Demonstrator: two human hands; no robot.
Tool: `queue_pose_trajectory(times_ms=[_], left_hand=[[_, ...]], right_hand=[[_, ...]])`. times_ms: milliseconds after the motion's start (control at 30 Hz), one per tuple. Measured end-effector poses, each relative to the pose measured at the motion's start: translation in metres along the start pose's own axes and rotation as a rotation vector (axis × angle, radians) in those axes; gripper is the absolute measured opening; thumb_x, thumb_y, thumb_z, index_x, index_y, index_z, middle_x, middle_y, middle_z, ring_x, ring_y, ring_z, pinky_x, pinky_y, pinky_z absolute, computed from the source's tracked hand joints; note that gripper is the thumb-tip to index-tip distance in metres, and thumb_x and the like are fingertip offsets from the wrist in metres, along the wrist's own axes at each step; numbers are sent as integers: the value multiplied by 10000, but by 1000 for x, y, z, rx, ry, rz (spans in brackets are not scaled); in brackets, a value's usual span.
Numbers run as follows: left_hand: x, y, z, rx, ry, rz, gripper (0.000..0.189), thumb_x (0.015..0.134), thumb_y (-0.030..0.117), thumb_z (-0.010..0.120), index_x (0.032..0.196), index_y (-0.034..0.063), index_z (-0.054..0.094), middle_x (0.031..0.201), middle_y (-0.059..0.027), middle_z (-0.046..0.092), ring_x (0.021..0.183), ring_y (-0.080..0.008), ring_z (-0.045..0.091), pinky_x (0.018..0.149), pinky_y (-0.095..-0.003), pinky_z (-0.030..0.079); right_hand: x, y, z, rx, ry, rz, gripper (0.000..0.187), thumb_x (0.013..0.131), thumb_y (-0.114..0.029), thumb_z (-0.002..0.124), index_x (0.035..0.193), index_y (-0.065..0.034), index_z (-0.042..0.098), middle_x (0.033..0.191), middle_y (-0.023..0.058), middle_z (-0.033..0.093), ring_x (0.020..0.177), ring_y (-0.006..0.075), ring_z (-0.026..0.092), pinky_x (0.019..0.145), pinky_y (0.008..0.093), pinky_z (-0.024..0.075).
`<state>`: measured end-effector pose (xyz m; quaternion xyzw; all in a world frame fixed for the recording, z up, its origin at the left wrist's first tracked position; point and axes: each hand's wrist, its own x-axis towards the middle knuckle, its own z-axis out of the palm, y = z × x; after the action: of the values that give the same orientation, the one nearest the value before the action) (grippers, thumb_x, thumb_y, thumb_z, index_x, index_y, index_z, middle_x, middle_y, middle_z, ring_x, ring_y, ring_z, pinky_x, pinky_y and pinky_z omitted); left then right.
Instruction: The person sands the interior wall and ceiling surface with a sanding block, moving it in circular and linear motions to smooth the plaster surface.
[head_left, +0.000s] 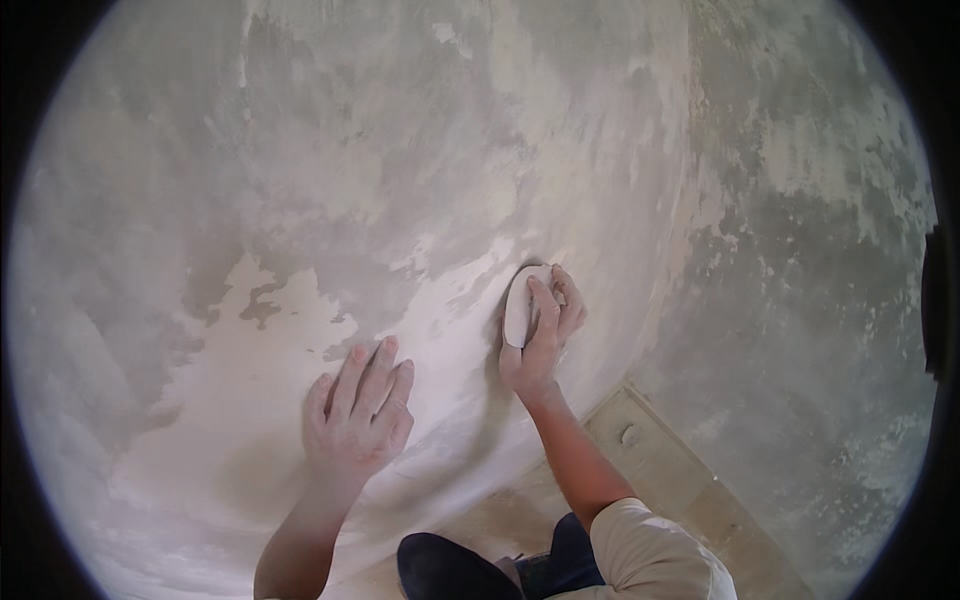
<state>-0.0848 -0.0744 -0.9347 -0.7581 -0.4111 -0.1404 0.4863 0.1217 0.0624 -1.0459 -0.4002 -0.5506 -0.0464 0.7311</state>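
Observation:
My right hand (551, 322) grips a pale, rounded flat pad (517, 311) and holds it against a plastered wall (420, 187). Its thumb side and fingers curl over the pad's back, so the face towards the wall is hidden. Lower and to the left, my left hand (364, 420) rests on the wall with its fingers apart and nothing in it. Under and around the left hand lies a bright white patch of filler or plaster (247, 382) with ragged edges. Both hands look dusty.
On the right a second wall face (795, 300), mottled grey and white, meets the first at a corner (679, 217). Below, a dusty floor or board (660, 450) carries a small round object (628, 434). My dark-clad leg (450, 566) shows at the bottom.

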Motion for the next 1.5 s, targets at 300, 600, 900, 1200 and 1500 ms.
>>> queue_pose_trajectory(times_ms=[300,600,900,1200,1500], left_hand=[[-2,-4,14,-3,149,26,236,923,189,676,1135,242,765,1385,-2,743,1379,-236,619,1266,-449,287],[-7,-4,10,22,146,31,234,922,203,653,1133,223,752,1360,-16,753,1362,-256,626,1260,-457,283],[-15,-1,15,-9,174,-30,291,863,168,705,1151,162,744,1456,-73,690,1402,-283,597,1185,-472,347],[-37,-1,20,-110,210,-26,352,818,95,706,1166,145,732,1481,-71,666,1423,-274,587,1165,-475,383],[-42,11,25,-88,176,-74,378,828,85,696,1202,137,711,1526,-79,627,1455,-282,556,1195,-489,334]], right_hand=[[-12,6,10,-81,-1,-15,630,848,68,563,1471,29,473,1555,365,358,1428,479,378,1160,566,347],[8,2,8,-157,-13,-15,739,869,133,535,1589,-30,519,1593,297,372,1427,463,370,1177,548,321],[-21,0,-5,-98,-103,-140,713,835,32,586,1528,-130,632,1297,264,452,1210,409,426,1129,511,331],[7,7,0,-39,21,-21,534,1010,39,606,1518,-124,632,1361,249,454,1261,373,436,1110,432,388],[-17,16,-18,-88,-115,-184,583,949,-20,685,1522,-115,630,1404,272,449,1284,421,448,1123,483,378]])
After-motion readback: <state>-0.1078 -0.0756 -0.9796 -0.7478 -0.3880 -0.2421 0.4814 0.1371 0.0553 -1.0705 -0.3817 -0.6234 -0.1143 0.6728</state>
